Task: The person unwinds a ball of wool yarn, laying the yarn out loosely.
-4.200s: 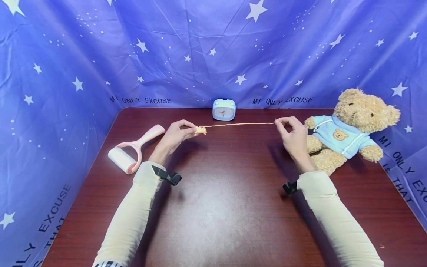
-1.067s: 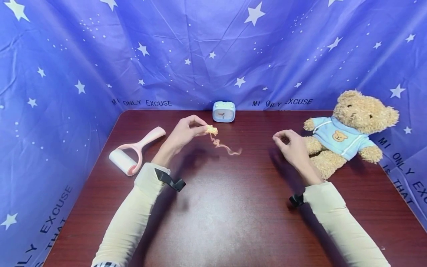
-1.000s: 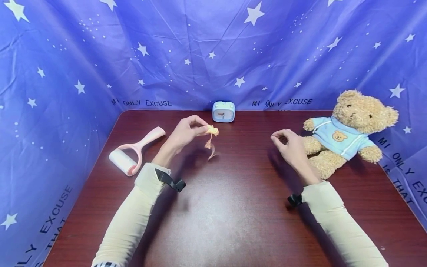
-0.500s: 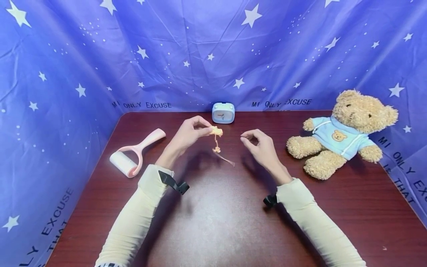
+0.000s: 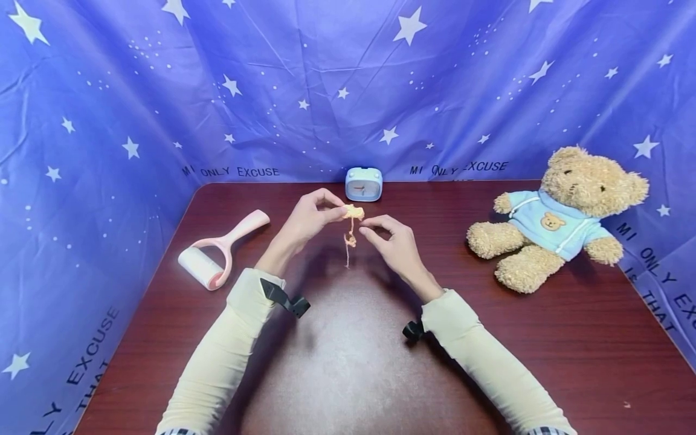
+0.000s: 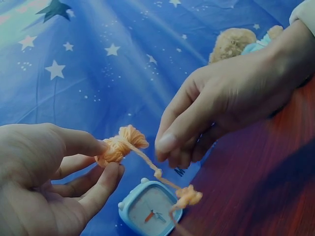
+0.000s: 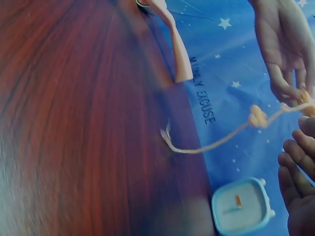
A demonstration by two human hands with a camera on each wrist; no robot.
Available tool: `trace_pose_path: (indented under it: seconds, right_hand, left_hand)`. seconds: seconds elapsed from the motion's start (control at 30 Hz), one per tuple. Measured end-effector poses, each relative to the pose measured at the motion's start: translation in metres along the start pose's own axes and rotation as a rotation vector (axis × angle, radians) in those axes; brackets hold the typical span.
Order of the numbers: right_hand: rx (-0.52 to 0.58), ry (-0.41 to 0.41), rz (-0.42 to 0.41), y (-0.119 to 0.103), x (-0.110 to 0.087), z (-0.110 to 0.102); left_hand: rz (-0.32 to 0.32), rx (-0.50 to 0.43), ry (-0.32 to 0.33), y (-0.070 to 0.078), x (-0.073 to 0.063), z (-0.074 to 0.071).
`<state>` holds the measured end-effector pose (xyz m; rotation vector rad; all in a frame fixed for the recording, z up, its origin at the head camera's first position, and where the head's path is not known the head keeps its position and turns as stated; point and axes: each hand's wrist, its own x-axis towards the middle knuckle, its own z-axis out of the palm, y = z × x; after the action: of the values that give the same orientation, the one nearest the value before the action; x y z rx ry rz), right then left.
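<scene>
My left hand (image 5: 307, 220) pinches a small wound bundle of orange yarn (image 6: 120, 145) between thumb and fingertips. From the bundle a strand hangs down, with a knotted clump (image 6: 189, 196) partway along it and a frayed loose tail (image 7: 197, 149) below. My right hand (image 5: 394, 244) is close beside the strand, just right of the bundle. Its thumb and bent fingers (image 6: 178, 137) show nothing between them in the left wrist view. Both hands are raised over the brown table (image 5: 337, 350); in the right wrist view the right hand is cut off at the edge.
A light blue alarm clock (image 5: 364, 184) stands behind the hands at the table's back edge. On the left lies a pink-handled lint roller (image 5: 223, 241). At the right sits a teddy bear (image 5: 565, 211) in a blue hoodie. A starry blue curtain (image 5: 304, 78) surrounds the table.
Earlier the strand was stretched between both hands; the right hand let it go, and the strand dropped and swung. Since then the right hand has moved left, up to the dangling yarn.
</scene>
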<state>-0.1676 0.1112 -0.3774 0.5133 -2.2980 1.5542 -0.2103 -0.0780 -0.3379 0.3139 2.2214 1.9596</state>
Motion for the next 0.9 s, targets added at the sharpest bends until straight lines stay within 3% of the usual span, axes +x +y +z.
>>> trace_pose_path:
  seconds: [0.3, 0.5, 0.73, 0.9]
  right_hand:
    - [0.012, 0.041, -0.007, -0.01, -0.001, 0.016]
    - [0.079, 0.045, -0.012, -0.012, -0.001, 0.018]
    - [0.178, 0.08, -0.018, -0.013, 0.003, 0.005]
    - [0.088, 0.155, -0.002, -0.011, 0.009, -0.011]
  left_hand:
    - [-0.006, 0.019, 0.024, 0.001, 0.002, 0.002]
    - [-0.015, 0.016, 0.03, 0.0, 0.001, 0.001]
    - [-0.038, 0.05, 0.055, -0.001, 0.0, -0.004]
    - [-0.051, 0.035, 0.058, -0.003, -0.001, -0.009]
